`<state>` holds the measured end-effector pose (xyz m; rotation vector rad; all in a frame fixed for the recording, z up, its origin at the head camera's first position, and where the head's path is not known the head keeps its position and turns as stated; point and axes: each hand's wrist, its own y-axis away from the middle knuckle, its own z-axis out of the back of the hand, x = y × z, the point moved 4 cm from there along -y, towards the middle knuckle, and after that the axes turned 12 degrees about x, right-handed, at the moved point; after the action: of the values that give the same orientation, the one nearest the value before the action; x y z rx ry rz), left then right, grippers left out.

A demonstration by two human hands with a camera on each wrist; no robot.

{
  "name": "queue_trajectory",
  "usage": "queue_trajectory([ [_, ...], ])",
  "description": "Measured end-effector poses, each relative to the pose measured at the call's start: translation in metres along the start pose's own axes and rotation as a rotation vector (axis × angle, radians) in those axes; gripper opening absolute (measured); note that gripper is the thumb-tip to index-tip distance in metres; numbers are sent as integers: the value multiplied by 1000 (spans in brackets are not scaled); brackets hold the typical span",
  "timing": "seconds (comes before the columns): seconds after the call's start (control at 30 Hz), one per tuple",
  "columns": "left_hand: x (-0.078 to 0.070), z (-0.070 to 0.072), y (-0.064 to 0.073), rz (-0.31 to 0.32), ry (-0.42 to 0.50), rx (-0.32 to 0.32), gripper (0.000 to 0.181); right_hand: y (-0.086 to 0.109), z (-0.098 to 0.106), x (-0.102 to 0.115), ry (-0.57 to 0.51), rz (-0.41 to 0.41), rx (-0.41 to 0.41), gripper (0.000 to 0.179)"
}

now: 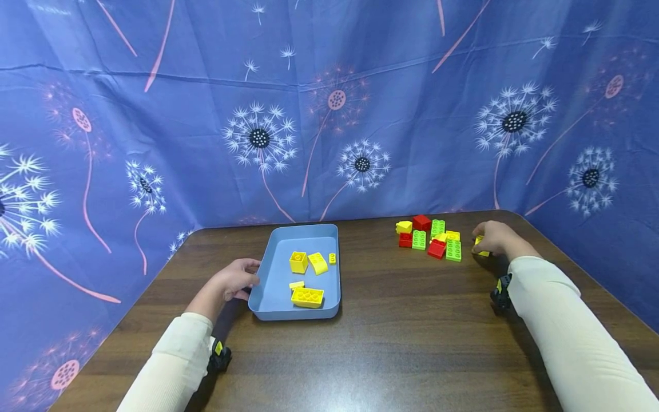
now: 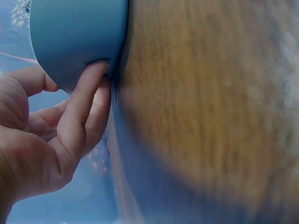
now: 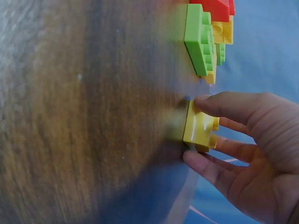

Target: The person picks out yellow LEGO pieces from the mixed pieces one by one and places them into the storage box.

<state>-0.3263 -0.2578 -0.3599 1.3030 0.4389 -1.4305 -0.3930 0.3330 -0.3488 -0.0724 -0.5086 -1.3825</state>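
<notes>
My left hand [image 1: 238, 279] grips the left edge of a shallow blue tray [image 1: 271, 314]; the left wrist view shows fingers against the outer wall of the tray [image 2: 77, 37] low down and another digit at the rim. Inside the tray are several yellow pieces, among them a long brick [image 1: 307, 297], a square block [image 1: 298, 262] and a curved piece [image 1: 318, 263]. At the far right, my right hand [image 1: 496, 237] pinches a yellow toy brick [image 3: 198, 126] between thumb and fingers, low at the tabletop, its studs facing the palm.
Left of my right hand, a loose group of red, green and yellow bricks includes a green brick [image 1: 453, 250] and a red brick [image 1: 436, 248]. The dark wooden table [image 1: 391, 343] ends at a blue dandelion-patterned cloth [image 1: 412, 114] hanging behind and at the sides.
</notes>
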Motion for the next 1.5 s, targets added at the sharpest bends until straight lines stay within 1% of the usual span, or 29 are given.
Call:
queue_trajectory([
  [0.2,1,1,-3,14,10,-7,61,-2,1,0,37,18,-23,54],
  [0.37,-1,2,-4,5,1,-11,61,-2,2,0,73,0,-34,46],
  [0.5,0,2,-4,8,3,-5,62,0,2,0,79,-11,-24,46],
  [0.63,1,1,-5,-1,2,-8,62,0,3,1,127,6,-42,44],
  [0.73,3,2,-5,5,0,-17,61,0,4,2,152,14,-50,44],
  [0.97,4,1,-4,12,-3,-25,61,4,5,5,151,11,-68,46],
  [1.2,3,1,-5,30,1,-22,62,6,8,6,148,44,-90,47],
  [1.5,2,1,-4,14,-6,-24,61,6,12,24,145,114,-101,46],
])
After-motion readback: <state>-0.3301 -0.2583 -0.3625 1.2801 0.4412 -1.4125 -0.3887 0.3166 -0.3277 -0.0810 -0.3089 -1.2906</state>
